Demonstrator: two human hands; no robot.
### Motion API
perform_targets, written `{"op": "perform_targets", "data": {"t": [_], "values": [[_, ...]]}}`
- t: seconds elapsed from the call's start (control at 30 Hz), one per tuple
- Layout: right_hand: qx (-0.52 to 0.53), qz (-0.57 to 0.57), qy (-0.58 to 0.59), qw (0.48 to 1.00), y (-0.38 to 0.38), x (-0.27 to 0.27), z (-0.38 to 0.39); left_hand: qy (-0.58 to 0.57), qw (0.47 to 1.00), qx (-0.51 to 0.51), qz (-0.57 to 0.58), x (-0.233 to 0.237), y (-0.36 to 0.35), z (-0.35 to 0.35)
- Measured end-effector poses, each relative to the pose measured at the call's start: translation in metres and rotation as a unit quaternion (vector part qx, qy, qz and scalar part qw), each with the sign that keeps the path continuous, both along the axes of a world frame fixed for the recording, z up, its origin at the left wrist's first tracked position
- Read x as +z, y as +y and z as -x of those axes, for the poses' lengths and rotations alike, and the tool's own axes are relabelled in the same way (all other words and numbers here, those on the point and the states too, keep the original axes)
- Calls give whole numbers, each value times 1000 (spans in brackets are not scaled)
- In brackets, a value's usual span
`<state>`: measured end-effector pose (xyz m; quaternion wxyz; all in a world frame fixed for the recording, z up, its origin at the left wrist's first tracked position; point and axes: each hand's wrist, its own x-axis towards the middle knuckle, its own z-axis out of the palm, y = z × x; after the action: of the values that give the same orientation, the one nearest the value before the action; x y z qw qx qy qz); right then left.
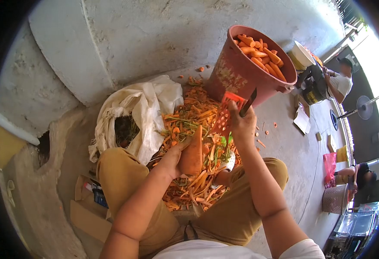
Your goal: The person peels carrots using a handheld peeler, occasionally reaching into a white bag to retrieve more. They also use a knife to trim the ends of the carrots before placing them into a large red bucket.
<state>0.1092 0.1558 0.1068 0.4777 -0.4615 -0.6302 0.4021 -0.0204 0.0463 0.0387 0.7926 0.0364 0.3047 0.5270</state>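
My left hand (172, 159) is wrapped round the thick end of a large peeled carrot (191, 156), its tapered tip pointing up. In my right hand (244, 125), raised to the right of the carrot and apart from it, is a red plastic piece with holes (222, 120). A dark, narrow knife-like blade (250, 101) sticks up from the same fist. Beneath both hands, between my knees, lies a heap of carrot peelings (198, 114) mixed with green stems.
A tall red bucket (224, 73) full of carrots stands ahead by the wall. Left of the heap slumps a white woven sack (148, 101), and a cardboard box (88, 216) sits by my left knee. Two people (342, 82) work at the right, near tubs and a fan (364, 107).
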Motion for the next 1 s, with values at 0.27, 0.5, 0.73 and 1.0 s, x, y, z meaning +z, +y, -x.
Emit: {"op": "perform_targets", "data": {"t": [0.27, 0.5, 0.73, 1.0], "values": [[130, 92, -32, 987, -46, -4, 14, -21, 1000, 14, -7, 7, 1, -2], [91, -3, -80, 993, -44, -27, 16, 13, 1000, -3, 24, 1, 2, -4], [-158, -91, -149, 972, 39, -15, -19, -23, 994, -94, -58, 6, -9, -3], [57, 67, 18, 996, -20, -5, 5, -73, 996, 27, 38, -8, -3, -5]]}}
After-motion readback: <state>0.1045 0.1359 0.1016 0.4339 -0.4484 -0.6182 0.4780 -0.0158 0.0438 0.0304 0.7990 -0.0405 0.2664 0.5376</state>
